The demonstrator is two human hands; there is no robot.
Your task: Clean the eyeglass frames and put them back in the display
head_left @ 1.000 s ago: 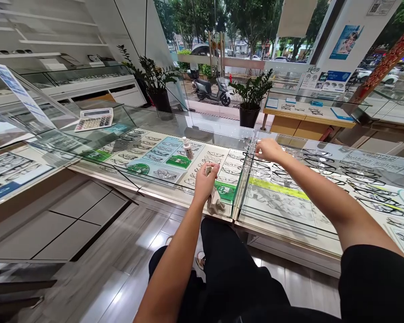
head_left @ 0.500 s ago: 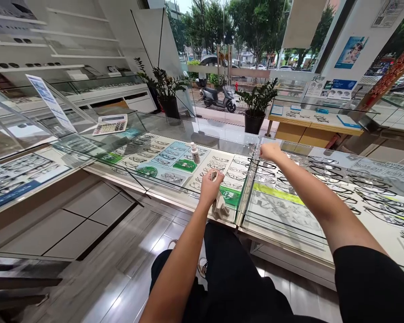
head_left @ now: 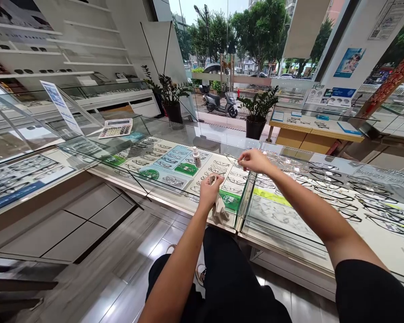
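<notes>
A beige cloth [head_left: 219,211] hangs down from my left hand [head_left: 209,192], whose fingers are closed around its upper part above the front of the glass counter. Farther forward and to the right, my right hand [head_left: 255,161] pinches what looks like a thin-framed pair of glasses [head_left: 234,159]; its outline is faint against the glass and partly hidden by the fingers. A small white spray bottle [head_left: 196,158] stands upright on the counter top, beyond my left hand.
Rows of glasses lie inside the glass display counter [head_left: 175,197], which runs across in front of me. A calculator [head_left: 116,128] and a slanted sign [head_left: 61,106] sit on it at the left. Two potted plants [head_left: 255,128] stand behind, near the glass doors.
My right hand has moved left and nearer from the counter joint, now with the thin glasses in its fingers. My left hand keeps the cloth, almost in place. The view has tilted up slightly.
</notes>
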